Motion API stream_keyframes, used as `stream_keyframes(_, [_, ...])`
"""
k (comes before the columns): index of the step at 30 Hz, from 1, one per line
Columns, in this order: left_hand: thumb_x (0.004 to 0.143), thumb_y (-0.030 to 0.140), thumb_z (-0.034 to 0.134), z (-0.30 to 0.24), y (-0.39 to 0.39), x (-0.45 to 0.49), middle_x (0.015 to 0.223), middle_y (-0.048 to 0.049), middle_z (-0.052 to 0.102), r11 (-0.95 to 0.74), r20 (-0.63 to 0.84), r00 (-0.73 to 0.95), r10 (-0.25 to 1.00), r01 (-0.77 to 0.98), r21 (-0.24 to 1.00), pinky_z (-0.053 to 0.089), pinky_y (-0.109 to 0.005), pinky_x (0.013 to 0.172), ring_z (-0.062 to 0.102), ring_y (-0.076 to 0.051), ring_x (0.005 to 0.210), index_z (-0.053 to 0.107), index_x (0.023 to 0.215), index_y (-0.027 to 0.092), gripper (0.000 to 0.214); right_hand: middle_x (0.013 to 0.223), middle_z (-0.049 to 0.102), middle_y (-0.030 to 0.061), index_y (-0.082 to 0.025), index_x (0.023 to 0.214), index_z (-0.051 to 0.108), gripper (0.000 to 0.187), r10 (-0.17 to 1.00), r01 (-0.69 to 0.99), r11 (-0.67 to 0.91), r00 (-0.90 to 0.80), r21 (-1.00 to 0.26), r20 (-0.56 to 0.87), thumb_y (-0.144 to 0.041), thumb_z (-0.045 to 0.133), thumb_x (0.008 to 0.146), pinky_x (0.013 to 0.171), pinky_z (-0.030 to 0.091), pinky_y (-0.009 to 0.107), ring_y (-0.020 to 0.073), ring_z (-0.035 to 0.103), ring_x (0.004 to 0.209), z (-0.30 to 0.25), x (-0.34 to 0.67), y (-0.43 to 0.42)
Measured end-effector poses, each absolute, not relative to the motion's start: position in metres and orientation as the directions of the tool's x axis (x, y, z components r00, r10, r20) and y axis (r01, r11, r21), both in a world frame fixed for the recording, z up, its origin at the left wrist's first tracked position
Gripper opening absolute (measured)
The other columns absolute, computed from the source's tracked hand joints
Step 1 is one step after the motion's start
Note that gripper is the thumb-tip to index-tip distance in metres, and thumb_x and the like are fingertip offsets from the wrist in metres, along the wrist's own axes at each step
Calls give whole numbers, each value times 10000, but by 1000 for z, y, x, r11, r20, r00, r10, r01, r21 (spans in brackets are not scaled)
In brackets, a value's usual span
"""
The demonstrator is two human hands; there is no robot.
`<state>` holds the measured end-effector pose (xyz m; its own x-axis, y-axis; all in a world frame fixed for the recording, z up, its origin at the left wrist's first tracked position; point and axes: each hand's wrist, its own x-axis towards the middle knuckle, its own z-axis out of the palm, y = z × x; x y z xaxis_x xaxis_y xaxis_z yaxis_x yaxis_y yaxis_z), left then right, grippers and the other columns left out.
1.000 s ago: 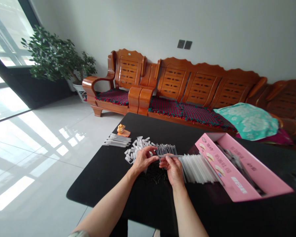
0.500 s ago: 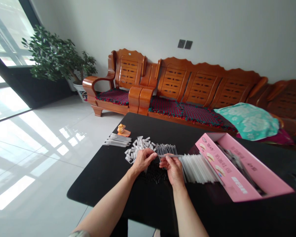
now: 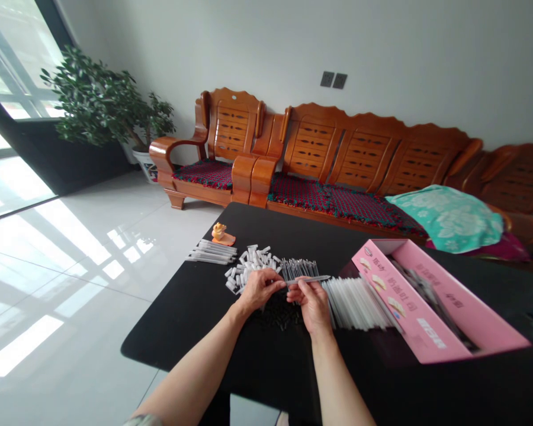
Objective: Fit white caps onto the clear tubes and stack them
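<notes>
My right hand (image 3: 311,304) is closed round a thin clear tube (image 3: 316,278) that sticks out to the right. My left hand (image 3: 258,288) pinches at the tube's left end, fingers together; what it holds there is too small to make out. Under both hands lies a heap of small black parts (image 3: 279,313). A pile of white caps (image 3: 249,265) lies just beyond my left hand. A row of grey-tipped tubes (image 3: 298,268) and a wide row of clear tubes (image 3: 353,300) lie beside my right hand.
All this rests on a black table (image 3: 195,307). An open pink box (image 3: 430,307) with more parts stands at the right. A bundle of white tubes (image 3: 211,252) and a small orange figure (image 3: 219,232) sit at the table's far left. Wooden sofas (image 3: 320,154) line the wall.
My left fingers have closed in on the tube's left end. The tube's free end has tilted up slightly. My right hand has hardly moved.
</notes>
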<state>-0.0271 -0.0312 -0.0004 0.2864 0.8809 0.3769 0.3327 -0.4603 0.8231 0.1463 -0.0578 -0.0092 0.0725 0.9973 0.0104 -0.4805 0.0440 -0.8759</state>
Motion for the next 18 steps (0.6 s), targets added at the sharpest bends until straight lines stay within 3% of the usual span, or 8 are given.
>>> stream_keyframes(5, [787,438,694,-1,-27,-34,747,-21,653,-436,389,211,897,275,857,376,-214,562,495,-99,578,744,910,176,294,698,734,45,-149,875,647,226,997,-506,54,78,-861,16,-327,735,768,498,588,280,178,697,541,-10,149,-58])
stream_keyframes(9, [866,414,589,1,-18,-57,760,-27,651,-339,424,-227,877,334,879,400,-232,595,508,-116,597,729,940,176,287,728,740,55,-167,804,632,154,999,-551,51,29,-833,41,-312,680,780,529,591,330,210,710,585,-9,152,-60])
stream_keyframes(11, [859,382,596,1,-15,-67,752,-20,639,-297,452,-308,837,439,848,410,-243,630,517,-122,609,735,892,192,238,732,739,55,-172,783,627,123,998,-551,47,-2,-833,58,-289,665,778,544,589,341,217,712,601,-9,152,-61])
stream_keyframes(14, [837,328,627,-1,-15,-68,830,-23,647,-299,483,-189,855,582,756,422,-267,695,551,-133,667,749,890,228,166,730,736,50,-173,793,631,94,997,-540,51,-15,-840,70,-265,649,787,543,580,332,205,703,583,-9,151,-62])
stream_keyframes(18, [805,300,680,-3,-17,-52,962,-54,657,-413,503,87,860,697,586,408,-354,852,575,-222,904,758,942,258,164,725,731,45,-174,814,631,102,997,-536,51,-15,-842,70,-275,640,804,520,570,326,193,687,550,-10,151,-62])
